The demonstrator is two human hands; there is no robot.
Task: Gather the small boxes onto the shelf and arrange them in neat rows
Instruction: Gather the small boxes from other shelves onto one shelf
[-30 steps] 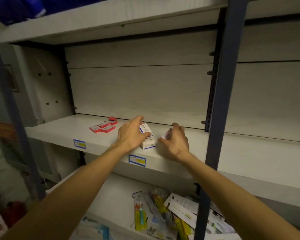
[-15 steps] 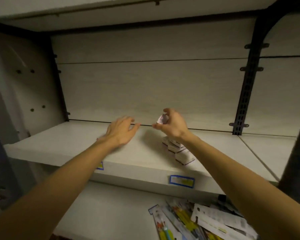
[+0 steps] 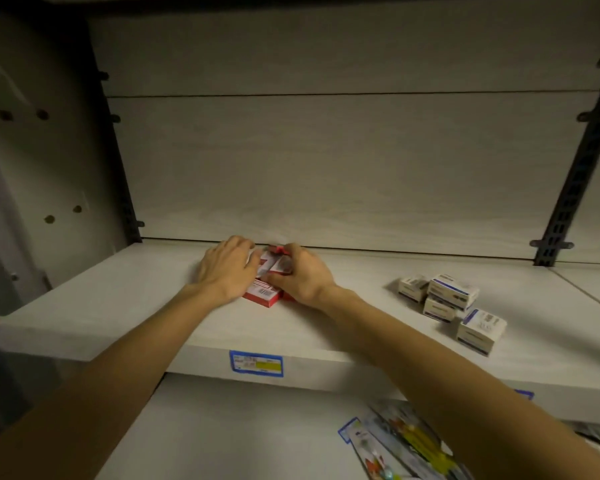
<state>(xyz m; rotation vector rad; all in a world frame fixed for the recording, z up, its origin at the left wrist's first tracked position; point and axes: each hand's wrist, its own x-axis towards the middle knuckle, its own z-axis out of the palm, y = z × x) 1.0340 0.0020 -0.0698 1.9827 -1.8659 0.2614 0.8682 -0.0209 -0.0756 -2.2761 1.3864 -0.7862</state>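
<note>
Dim pale wood-grain back panel point(image 3: 343, 168), dark slotted uprights point(image 3: 575, 174).

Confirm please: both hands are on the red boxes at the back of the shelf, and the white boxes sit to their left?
Not quite. The head view shows the white boxes to the right of the red boxes, not left. Both hands, left hand and right hand, are on the red boxes.

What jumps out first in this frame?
Both hands meet over a cluster of red boxes near the back of the shelf: the left hand lies over them, the right hand grips one. To the right, four white boxes with blue trim sit in a loose, crooked group, apart from the hands. Colourful flat packets lie on the shelf below.
</note>
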